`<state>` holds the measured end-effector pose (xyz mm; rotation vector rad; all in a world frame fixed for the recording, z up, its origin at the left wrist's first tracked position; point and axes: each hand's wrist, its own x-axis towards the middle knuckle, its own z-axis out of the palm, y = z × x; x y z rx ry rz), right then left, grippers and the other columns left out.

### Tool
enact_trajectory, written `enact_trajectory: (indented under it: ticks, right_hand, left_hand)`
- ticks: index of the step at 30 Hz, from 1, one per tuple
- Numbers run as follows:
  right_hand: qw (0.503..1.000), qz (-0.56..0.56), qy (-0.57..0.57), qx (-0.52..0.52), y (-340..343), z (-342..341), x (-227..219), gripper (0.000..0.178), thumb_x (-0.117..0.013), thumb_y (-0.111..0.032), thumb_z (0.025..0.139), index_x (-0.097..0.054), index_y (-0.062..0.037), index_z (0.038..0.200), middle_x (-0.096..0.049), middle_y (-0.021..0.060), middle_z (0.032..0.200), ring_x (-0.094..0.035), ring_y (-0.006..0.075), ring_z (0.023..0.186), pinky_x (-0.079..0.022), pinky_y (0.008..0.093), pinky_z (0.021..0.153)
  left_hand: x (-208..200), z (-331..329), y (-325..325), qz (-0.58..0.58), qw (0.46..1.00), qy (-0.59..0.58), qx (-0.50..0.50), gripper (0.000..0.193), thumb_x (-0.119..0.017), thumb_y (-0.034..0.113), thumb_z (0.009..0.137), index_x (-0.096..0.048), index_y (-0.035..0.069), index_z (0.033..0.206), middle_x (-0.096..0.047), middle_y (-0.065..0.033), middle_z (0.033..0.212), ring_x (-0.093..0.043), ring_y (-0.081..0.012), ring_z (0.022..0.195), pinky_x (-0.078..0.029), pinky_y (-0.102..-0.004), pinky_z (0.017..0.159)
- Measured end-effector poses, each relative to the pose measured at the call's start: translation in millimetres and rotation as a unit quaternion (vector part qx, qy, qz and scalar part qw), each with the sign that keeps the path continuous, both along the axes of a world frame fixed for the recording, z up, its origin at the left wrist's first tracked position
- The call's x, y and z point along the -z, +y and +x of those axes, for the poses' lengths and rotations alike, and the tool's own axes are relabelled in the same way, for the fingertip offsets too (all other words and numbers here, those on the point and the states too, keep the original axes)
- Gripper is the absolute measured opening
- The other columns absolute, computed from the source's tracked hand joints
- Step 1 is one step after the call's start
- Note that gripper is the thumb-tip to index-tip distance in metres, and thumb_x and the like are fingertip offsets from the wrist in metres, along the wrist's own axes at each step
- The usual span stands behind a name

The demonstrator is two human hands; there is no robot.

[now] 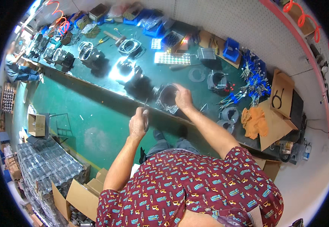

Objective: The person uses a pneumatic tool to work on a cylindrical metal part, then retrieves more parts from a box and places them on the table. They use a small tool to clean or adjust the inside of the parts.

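My right hand [183, 98] grips the right rim of a round, hollow metal housing [160, 103] at the bench's front edge. The housing's open, dark inside faces up. In front of the bench, my left hand [137, 123] is closed on a slim hand tool [146, 122] with a dark curved handle. A thin tip points up from the fist towards the housing without touching it; the tool's exact kind is unclear. Just left of the housing, a dark finned motor body [138, 87] stands on the bench under a bright glare.
More motor bodies [63, 58] line the green workbench [107, 81] to the left. Blue-tipped wire bundles [253, 83], orange gloves [253, 123] and a cardboard box [281, 94] lie to the right. Stacked metal parts [49, 160] stand lower left. Another person [15, 66] works at the far left.
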<state>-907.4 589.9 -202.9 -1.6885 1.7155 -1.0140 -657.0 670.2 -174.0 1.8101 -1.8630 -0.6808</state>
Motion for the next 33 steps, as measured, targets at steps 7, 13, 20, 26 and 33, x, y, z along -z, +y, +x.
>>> enact_trajectory:
  ticks: [7,13,20,26,33]
  right_hand:
    - [0.982,0.174,-0.010,0.070,34.3,9.6,-12.9,0.060,-0.057,-0.017,0.085,-0.054,-0.0124,0.145,-0.062,0.0241,0.134,-0.057,0.0475,0.120,-0.045,0.0530,0.104]
    - [0.987,0.132,-0.062,0.069,45.5,11.9,-9.1,0.058,-0.068,-0.030,0.085,-0.059,-0.0048,0.136,-0.067,0.0254,0.122,-0.061,0.0432,0.115,-0.047,0.0503,0.101]
    - [0.990,0.085,-0.081,-0.081,70.7,-8.0,-7.2,0.136,-0.093,-0.051,0.062,-0.013,0.0052,0.158,-0.034,0.0320,0.154,-0.036,0.0430,0.145,-0.028,0.0462,0.122]
    - [0.992,0.029,-0.007,-0.121,47.4,-14.1,11.4,0.135,-0.100,-0.039,0.051,-0.022,-0.0019,0.155,-0.039,0.0269,0.153,-0.038,0.0418,0.143,-0.031,0.0489,0.121]
    - [0.993,0.005,0.051,-0.110,47.1,-3.7,11.4,0.126,-0.099,-0.044,0.051,-0.032,-0.0012,0.150,-0.042,0.0269,0.150,-0.038,0.0447,0.143,-0.030,0.0504,0.121]
  left_hand:
    - [-34.6,-0.2,-11.6,0.301,0.767,0.554,-0.119,0.018,-0.049,0.029,0.106,-0.047,0.013,0.114,-0.060,-0.0076,0.080,-0.061,-0.0178,0.067,-0.057,-0.0356,0.065]
    - [-31.4,-8.7,-2.2,0.333,0.692,0.614,-0.185,0.036,-0.061,0.046,0.101,-0.060,0.010,0.099,-0.063,-0.0039,0.082,-0.064,-0.0164,0.070,-0.060,-0.0377,0.072]
    - [-21.3,-15.5,-25.0,0.253,0.880,0.377,-0.140,0.039,-0.063,0.041,0.101,-0.056,0.004,0.094,-0.059,-0.0040,0.071,-0.058,-0.0144,0.057,-0.049,-0.0309,0.051]
    - [11.2,12.9,-25.4,0.144,0.970,0.158,-0.112,0.043,-0.065,0.038,0.098,-0.059,-0.005,0.102,-0.062,-0.0075,0.071,-0.058,-0.0148,0.053,-0.047,-0.0338,0.048]
    - [13.5,13.5,-13.0,0.057,0.980,0.120,-0.145,0.044,-0.063,0.035,0.100,-0.053,-0.005,0.114,-0.066,-0.0117,0.074,-0.064,-0.0210,0.063,-0.051,-0.0383,0.059]
